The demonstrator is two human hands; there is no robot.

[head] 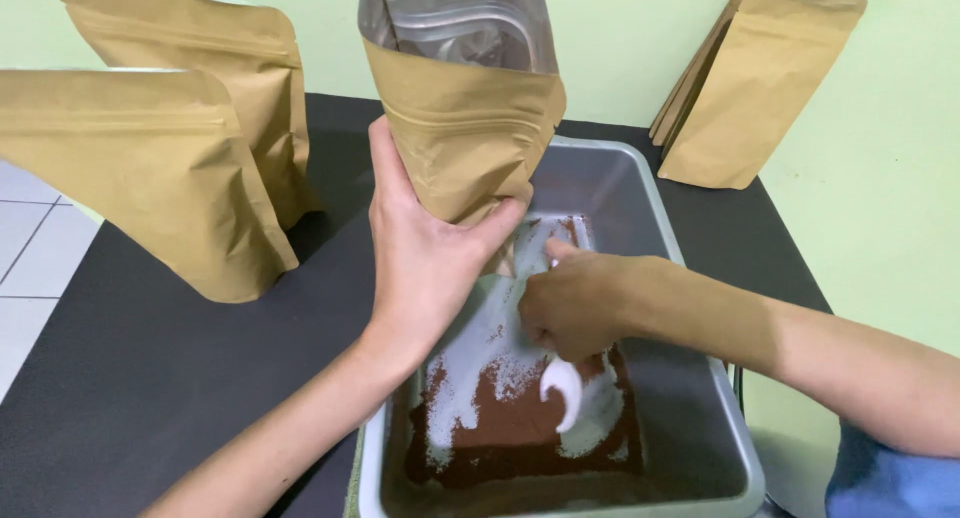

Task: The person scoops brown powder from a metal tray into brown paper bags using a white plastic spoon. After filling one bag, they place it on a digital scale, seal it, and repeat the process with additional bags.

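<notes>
Hands: left hand (425, 253) grips open kraft pouch (462, 138); right hand (575, 303) closed around white scoop (563, 390).

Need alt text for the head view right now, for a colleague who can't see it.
The left hand holds an open brown kraft-paper stand-up pouch above a grey plastic tub of brown powder, while the right hand grips a white plastic scoop in the powder. Two filled brown pouches stand at left on the black table; flat empty pouches lean against the green wall.
</notes>
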